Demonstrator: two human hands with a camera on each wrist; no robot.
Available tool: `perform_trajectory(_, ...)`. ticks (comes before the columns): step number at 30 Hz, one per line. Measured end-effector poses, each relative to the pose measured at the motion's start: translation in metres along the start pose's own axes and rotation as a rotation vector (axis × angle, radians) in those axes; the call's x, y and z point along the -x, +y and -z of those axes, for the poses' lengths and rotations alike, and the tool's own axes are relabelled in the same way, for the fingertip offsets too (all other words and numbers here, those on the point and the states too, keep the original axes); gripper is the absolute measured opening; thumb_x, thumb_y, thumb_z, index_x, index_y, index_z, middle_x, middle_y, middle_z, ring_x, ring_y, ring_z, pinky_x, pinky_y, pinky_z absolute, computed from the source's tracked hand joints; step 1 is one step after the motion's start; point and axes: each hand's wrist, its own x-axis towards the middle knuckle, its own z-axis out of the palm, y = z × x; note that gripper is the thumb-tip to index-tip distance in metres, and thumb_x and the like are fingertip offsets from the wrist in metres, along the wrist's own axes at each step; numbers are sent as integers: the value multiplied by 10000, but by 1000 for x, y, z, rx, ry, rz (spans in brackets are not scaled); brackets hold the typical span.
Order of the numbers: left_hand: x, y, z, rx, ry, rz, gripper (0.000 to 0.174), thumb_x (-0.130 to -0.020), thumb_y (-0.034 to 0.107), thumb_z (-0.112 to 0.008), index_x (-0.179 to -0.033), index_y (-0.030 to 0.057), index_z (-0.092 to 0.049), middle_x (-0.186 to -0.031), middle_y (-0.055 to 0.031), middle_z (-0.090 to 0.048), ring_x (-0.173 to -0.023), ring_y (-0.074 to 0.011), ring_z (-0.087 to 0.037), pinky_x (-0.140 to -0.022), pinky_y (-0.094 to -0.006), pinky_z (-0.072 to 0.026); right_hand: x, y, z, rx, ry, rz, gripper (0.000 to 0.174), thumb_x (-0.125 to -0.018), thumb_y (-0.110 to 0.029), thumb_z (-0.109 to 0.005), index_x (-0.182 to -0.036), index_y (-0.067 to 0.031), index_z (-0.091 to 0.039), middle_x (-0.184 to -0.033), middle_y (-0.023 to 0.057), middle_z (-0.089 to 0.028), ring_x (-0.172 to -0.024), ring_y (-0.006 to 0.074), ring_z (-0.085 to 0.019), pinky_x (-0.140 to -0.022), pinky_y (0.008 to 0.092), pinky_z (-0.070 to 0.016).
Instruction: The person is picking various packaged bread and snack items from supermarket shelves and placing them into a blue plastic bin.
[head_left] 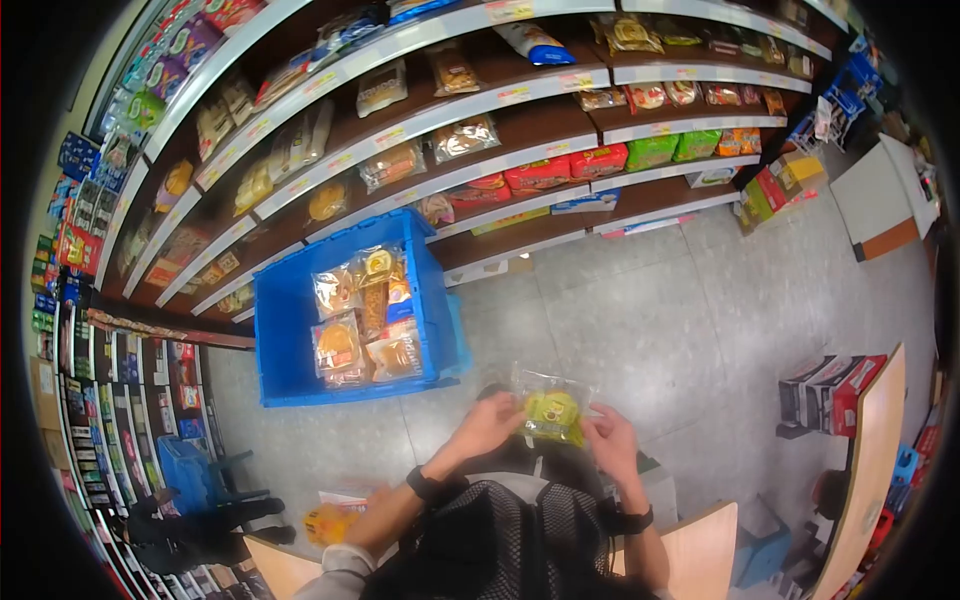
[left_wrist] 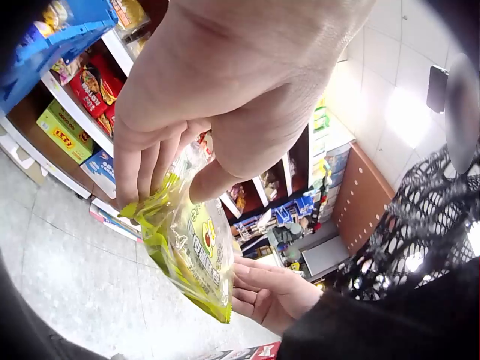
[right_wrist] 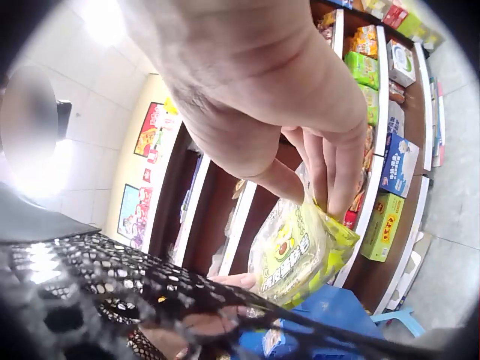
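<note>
A green-and-clear plastic snack packet (head_left: 552,412) with an avocado picture on its label is held up in front of the person's body. My left hand (head_left: 489,424) pinches one side of it, thumb on the printed face and fingers behind, as the left wrist view shows. On the opposite side, my right hand (head_left: 611,440) grips the packet's edge between thumb and fingers (right_wrist: 341,176). To the left of the hands is a blue crate (head_left: 345,395) with several bagged breads (head_left: 338,340) inside.
Long shelves (head_left: 520,100) of packaged food curve across the back. Cartons (head_left: 835,395) stand on the floor at the right, near a wooden panel (head_left: 870,480). Another person (head_left: 200,525) is at the lower left, by a blue stool (head_left: 190,470). A yellow-and-red box (head_left: 775,190) sits at the shelf's end.
</note>
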Motion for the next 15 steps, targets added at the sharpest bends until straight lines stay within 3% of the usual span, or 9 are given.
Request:
perform_trajectory(11,35,-47,164,80,204,40,340,-898,136,-656,-1151,-71,-559,-1055,-176,-669,-963,-200,-656,-826,-291,-528,-48,-55,-163,101,-192,199,345,-877,-86,-638,-1185,54,-572,-930,170,-707,-829,194,-693,-753,293,-557)
perform_trajectory(15,34,-101,232,160,334,-4,312,-901,137,-651,-1127,-61,-568,-1050,-166,-671,-947,-187,-656,-812,-282,-528,-55,-85,-250,233,-229,311,369,-882,-90,-623,-1208,63,-544,-964,201,-698,-867,247,-705,-771,323,-561)
